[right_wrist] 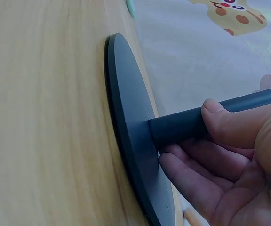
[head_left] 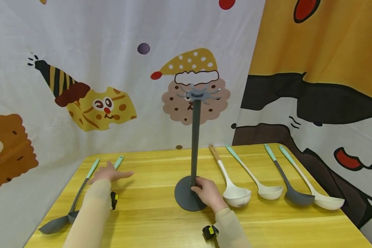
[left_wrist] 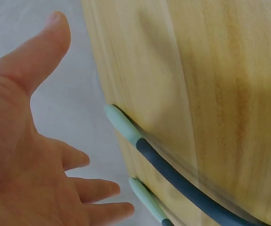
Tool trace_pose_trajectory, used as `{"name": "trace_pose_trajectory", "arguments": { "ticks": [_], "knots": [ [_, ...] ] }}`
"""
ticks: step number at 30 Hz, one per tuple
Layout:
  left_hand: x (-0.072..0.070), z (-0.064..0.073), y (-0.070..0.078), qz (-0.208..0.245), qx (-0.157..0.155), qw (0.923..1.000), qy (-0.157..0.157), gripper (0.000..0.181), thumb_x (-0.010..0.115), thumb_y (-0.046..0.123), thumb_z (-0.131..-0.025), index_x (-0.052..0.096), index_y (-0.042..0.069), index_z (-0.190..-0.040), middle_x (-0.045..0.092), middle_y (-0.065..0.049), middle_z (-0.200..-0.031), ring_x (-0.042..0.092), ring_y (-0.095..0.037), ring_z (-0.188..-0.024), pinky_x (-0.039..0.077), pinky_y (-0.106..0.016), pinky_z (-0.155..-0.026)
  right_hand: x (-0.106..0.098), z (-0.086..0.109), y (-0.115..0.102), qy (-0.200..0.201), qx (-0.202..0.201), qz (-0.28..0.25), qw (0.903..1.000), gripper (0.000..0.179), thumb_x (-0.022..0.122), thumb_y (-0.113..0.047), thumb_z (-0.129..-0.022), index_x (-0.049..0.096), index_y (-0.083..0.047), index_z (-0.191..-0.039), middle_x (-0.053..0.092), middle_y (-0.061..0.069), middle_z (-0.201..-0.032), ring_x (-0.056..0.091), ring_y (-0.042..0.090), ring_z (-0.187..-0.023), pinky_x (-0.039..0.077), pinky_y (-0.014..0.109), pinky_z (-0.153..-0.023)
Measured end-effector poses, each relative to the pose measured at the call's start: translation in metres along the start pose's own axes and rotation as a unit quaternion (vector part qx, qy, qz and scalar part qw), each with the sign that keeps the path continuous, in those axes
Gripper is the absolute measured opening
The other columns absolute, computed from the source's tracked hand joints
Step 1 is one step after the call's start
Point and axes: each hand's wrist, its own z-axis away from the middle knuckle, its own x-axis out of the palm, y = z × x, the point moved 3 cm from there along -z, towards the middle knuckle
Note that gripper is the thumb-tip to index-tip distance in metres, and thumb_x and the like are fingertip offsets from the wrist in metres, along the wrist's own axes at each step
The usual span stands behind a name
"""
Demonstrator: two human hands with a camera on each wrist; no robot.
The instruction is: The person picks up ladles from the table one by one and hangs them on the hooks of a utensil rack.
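A dark grey utensil stand (head_left: 195,137) with a round base and a ring of hooks on top stands upright on the table. My right hand (head_left: 209,193) grips its pole just above the base (right_wrist: 135,122), thumb on one side and fingers curled around the other. Over on the left, my left hand (head_left: 108,173) hovers above the table with fingers and thumb spread, holding nothing. Below it lie two dark grey utensils with mint handles (left_wrist: 121,125). One has a flat-looking grey head (head_left: 54,225); the other's head (head_left: 72,216) is partly hidden by my sleeve.
Several ladles lie in a row right of the stand: a white ladle (head_left: 235,195) with a wooden handle, and mint-handled ones, white (head_left: 270,192), dark grey (head_left: 299,198) and white (head_left: 328,202). A printed curtain (head_left: 111,41) hangs behind the wooden table (head_left: 152,220).
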Motion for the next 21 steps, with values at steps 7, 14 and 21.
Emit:
{"name": "trace_pose_trajectory", "arguments": {
  "ticks": [7,14,21],
  "knots": [
    [0.001,0.003,-0.005,-0.006,-0.014,0.9994,-0.030,0.130,0.063,0.077,-0.076,0.008,-0.013,-0.152,0.022,-0.046,-0.145,0.025,-0.066,-0.129,0.024,-0.079,-0.097,0.002,0.000,-0.001,-0.004,0.003,0.000,1.0000,0.017,0.066,-0.011,-0.095,0.071,-0.006,-0.110,0.072,0.010,-0.107,0.067,0.030,-0.100,0.055,0.045,-0.083],
    [0.002,0.004,-0.012,0.005,0.000,0.9992,-0.039,0.079,0.066,0.048,-0.090,0.048,-0.016,-0.133,0.047,-0.040,-0.130,0.052,-0.053,-0.111,0.048,-0.059,-0.087,0.003,0.000,-0.002,-0.006,0.001,0.003,1.0000,0.016,0.066,-0.012,-0.095,0.071,-0.006,-0.109,0.071,0.009,-0.106,0.067,0.030,-0.100,0.055,0.045,-0.083],
    [0.006,-0.005,-0.022,-0.006,0.002,0.9999,-0.010,0.037,0.064,0.022,-0.089,0.065,-0.010,-0.109,0.062,-0.029,-0.105,0.059,-0.035,-0.085,0.053,-0.046,-0.069,0.002,-0.001,-0.002,-0.006,-0.002,-0.003,1.0000,0.019,0.067,-0.012,-0.095,0.070,-0.005,-0.112,0.071,0.010,-0.106,0.067,0.031,-0.100,0.055,0.045,-0.082]
  ]
}}
